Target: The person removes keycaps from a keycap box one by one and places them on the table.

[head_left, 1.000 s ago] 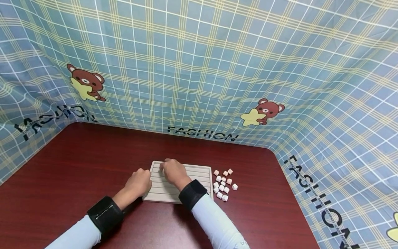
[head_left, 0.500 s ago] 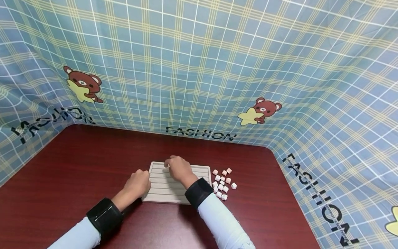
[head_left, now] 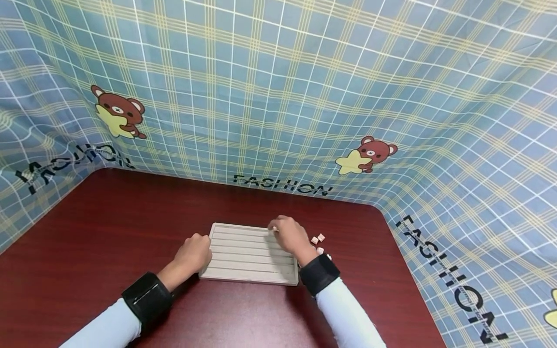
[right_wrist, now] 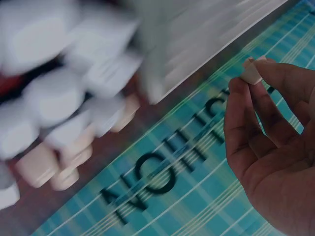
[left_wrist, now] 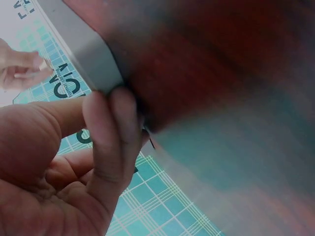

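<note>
A pale ridged tray (head_left: 243, 258) lies on the dark red table. At its left edge my left hand (head_left: 197, 252) holds on; in the left wrist view the fingers (left_wrist: 106, 142) pinch the tray's corner (left_wrist: 101, 64). Over the tray's far right corner is my right hand (head_left: 290, 237). Its thumb and fingertip pinch a small cream keycap (right_wrist: 252, 74), clearest in the right wrist view. Several more white and pinkish keycaps (head_left: 321, 237) lie right of the tray, partly hidden behind the right hand and wrist; they appear as a blurred cluster of keycaps (right_wrist: 54, 98) in the right wrist view.
A blue plaid curtain (head_left: 243, 96) with bear prints hangs behind the table and along both sides. Bare table (head_left: 109, 241) extends left of the tray. Black bands (head_left: 147, 297) circle both wrists.
My right hand has moved right, from the tray's far left part to its far right corner, now covering many of the loose keycaps. The left hand stays at the tray's left edge.
</note>
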Available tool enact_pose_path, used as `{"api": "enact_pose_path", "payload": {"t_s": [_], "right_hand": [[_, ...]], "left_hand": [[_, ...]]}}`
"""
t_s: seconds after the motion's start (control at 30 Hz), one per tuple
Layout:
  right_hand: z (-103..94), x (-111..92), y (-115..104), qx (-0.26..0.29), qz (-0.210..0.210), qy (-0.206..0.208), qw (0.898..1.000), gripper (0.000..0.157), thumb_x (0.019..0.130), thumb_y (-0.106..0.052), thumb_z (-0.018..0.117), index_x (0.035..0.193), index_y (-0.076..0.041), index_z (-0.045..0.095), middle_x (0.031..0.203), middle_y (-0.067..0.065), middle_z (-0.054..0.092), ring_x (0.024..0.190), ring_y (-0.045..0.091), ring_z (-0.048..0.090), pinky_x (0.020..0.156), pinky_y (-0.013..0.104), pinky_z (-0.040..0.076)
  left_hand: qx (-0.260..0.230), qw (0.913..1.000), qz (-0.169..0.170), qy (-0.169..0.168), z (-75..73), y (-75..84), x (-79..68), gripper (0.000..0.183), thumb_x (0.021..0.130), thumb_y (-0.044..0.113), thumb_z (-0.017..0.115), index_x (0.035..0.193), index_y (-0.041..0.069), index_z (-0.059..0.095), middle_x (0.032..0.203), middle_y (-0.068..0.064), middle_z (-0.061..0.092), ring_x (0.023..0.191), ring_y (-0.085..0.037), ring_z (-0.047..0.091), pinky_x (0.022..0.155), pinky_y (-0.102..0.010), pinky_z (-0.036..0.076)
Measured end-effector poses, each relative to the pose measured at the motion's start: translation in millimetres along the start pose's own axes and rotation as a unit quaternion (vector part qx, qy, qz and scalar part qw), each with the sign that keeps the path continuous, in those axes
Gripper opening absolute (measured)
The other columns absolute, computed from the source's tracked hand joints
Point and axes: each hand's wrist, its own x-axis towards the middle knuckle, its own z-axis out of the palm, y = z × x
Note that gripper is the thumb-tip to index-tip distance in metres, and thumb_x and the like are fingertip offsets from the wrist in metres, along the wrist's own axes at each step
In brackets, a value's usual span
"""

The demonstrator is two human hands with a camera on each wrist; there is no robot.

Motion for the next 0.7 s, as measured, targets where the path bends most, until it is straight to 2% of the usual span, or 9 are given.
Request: {"api": "enact_pose_path", "payload": {"t_s": [0.2, 0.47, 0.7], "right_hand": [[-10.0, -20.4, 31.4, -0.002, 0.045, -0.007, 0.999, 0.020, 0.083, -0.003, 0.063, 0.098, -0.012, 0.073, 0.098, 0.008, 0.067, 0.078, 0.024, 0.064, 0.051, 0.037, 0.054], [-23.8, -52.7, 63.6, -0.002, 0.115, -0.014, 0.993, 0.017, 0.084, -0.008, 0.065, 0.100, -0.011, 0.070, 0.098, 0.009, 0.068, 0.080, 0.023, 0.064, 0.058, 0.040, 0.054], [-28.7, -60.3, 88.6, -0.003, 0.152, -0.041, 0.988, 0.015, 0.082, -0.008, 0.066, 0.097, -0.009, 0.070, 0.095, 0.010, 0.069, 0.076, 0.022, 0.062, 0.056, 0.039, 0.053]], "left_hand": [[0.001, 1.0000, 0.000, -0.002, -0.8, 0.8, 0.7, 0.012, 0.078, -0.003, 0.054, 0.067, -0.001, 0.061, 0.070, -0.019, 0.061, 0.057, -0.022, 0.053, 0.044, -0.038, 0.047], [-0.003, 1.0000, 0.005, -0.007, 2.6, 4.5, 1.7, 0.012, 0.078, -0.003, 0.055, 0.068, -0.001, 0.061, 0.068, -0.018, 0.061, 0.057, -0.021, 0.053, 0.044, -0.037, 0.048], [-0.006, 0.9999, -0.006, -0.013, -1.2, 3.4, 1.0, 0.015, 0.079, -0.004, 0.054, 0.065, -0.001, 0.060, 0.063, -0.014, 0.055, 0.054, -0.020, 0.049, 0.041, -0.035, 0.044]]}}
